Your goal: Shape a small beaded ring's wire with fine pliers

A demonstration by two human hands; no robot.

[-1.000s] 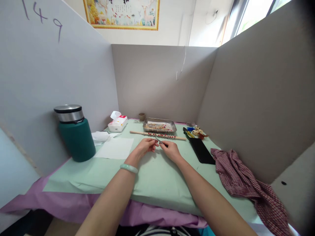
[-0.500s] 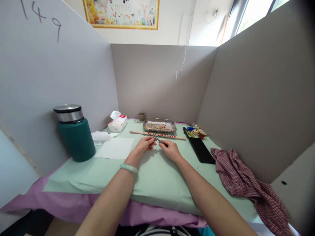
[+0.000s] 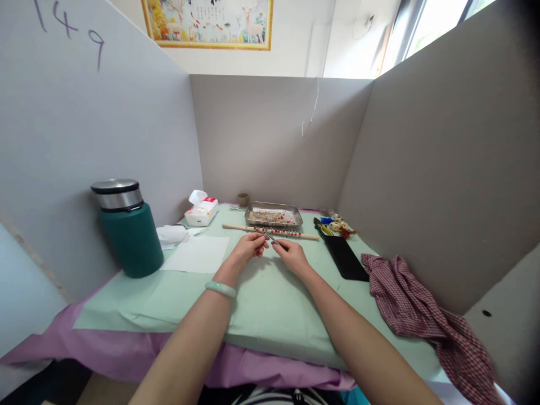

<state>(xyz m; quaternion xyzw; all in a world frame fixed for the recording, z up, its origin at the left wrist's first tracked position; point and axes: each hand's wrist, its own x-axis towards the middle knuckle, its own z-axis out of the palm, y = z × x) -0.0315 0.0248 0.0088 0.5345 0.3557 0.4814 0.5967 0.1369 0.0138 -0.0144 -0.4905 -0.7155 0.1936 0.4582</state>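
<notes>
My right hand (image 3: 292,256) is closed around a pair of slim metal tweezers (image 3: 272,239), whose tip points left toward my other hand. My left hand (image 3: 251,247) pinches something too small to make out, right at the tweezers' tip. Just beyond both hands lies a wooden stick (image 3: 236,227) wound along its middle with red and pale beads (image 3: 278,232). Behind the stick sits a metal tray (image 3: 298,216) with small loose beads scattered in it. A pale green bangle (image 3: 220,289) circles my left wrist.
A green flask (image 3: 131,239) stands left, near white paper (image 3: 198,254) and a tissue pack (image 3: 202,211). A small brown cup (image 3: 243,199) is at the back. Rightward lie yellow-handled pliers (image 3: 324,228), a black flat object (image 3: 346,259) and a checked cloth (image 3: 413,298). Grey partitions (image 3: 278,135) surround the table.
The tweezers have turned slightly in my right hand, and their dark grip shows less. Both hands stay in nearly the same place.
</notes>
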